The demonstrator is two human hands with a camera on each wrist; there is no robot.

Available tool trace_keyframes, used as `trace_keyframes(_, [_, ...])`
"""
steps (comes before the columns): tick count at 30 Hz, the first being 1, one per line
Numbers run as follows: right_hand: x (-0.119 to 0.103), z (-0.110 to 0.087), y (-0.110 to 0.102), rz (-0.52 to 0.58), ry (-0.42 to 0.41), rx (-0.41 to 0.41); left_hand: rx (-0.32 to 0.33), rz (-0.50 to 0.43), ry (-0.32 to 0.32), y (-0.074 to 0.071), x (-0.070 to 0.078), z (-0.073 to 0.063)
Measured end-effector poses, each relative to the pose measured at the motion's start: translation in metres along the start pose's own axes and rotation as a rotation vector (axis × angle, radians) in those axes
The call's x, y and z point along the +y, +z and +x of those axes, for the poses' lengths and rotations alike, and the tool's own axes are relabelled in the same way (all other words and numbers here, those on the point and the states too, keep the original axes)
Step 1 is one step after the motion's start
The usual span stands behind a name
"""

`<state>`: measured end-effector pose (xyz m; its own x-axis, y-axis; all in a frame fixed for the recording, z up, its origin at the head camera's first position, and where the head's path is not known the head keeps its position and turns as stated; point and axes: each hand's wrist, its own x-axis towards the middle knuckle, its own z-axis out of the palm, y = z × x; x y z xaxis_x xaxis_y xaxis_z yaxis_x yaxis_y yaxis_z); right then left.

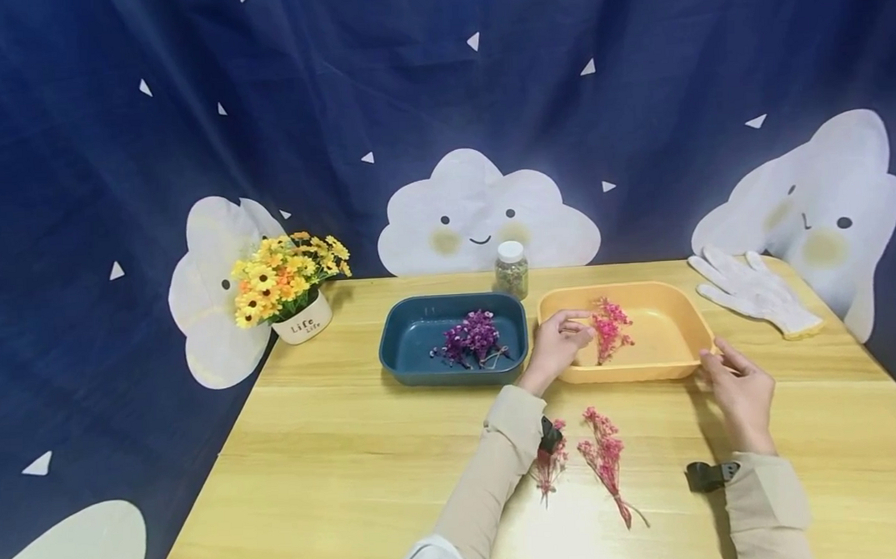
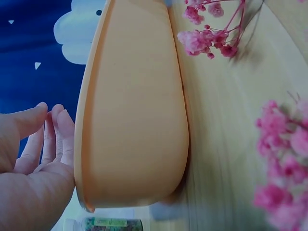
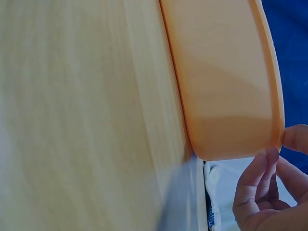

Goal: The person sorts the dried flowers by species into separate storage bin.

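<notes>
A yellow-orange tray [image 1: 632, 372] stands on the table, with a small bunch of pink dried flowers [image 1: 610, 327] inside near its left end. My left hand [image 1: 563, 341] is over the tray's left end, its fingers loosely bent beside that bunch. Nothing shows between thumb and fingers in the left wrist view, where the hand lies by the tray's rim [image 2: 82, 144]. At the tray's right front corner, my right hand [image 1: 741, 388] pinches the rim [image 3: 276, 110] between thumb and fingers. Two more pink sprigs, one upright-lying [image 1: 606, 456] and one partly behind my left wrist [image 1: 550, 467], lie in front.
Left of the yellow tray stands a dark blue tray [image 1: 452, 378] holding purple dried flowers [image 1: 473, 337]. Behind them is a white-capped jar [image 1: 511, 275]. A white glove [image 1: 752, 289] lies at back right, and a pot of yellow flowers [image 1: 303, 321] stands at back left.
</notes>
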<state>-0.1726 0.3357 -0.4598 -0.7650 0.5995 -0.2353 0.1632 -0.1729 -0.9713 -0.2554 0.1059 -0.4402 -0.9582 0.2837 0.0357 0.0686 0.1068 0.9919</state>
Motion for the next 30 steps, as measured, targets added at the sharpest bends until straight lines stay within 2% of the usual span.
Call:
trace_keyframes(6, [0.0, 0.0, -0.003, 0.016, 0.003, 0.005, -0.005, -0.054, 0.004, -0.003, -0.003, -0.008])
trace_keyframes(12, [0.002, 0.0, -0.004, -0.013, 0.0, 0.011, 0.008, -0.039, 0.019, -0.011, -0.005, -0.023])
trace_keyframes(17, [0.001, 0.0, -0.004, -0.026, -0.002, 0.014, 0.032, -0.024, 0.029, -0.019, -0.008, -0.04])
trace_keyframes(20, [-0.001, 0.0, -0.003, -0.014, 0.004, -0.001, 0.05, -0.051, 0.022, -0.024, -0.01, -0.052])
trace_keyframes(30, [-0.003, -0.001, 0.0, 0.01, 0.008, -0.023, 0.098, -0.143, -0.052, -0.039, -0.019, -0.096])
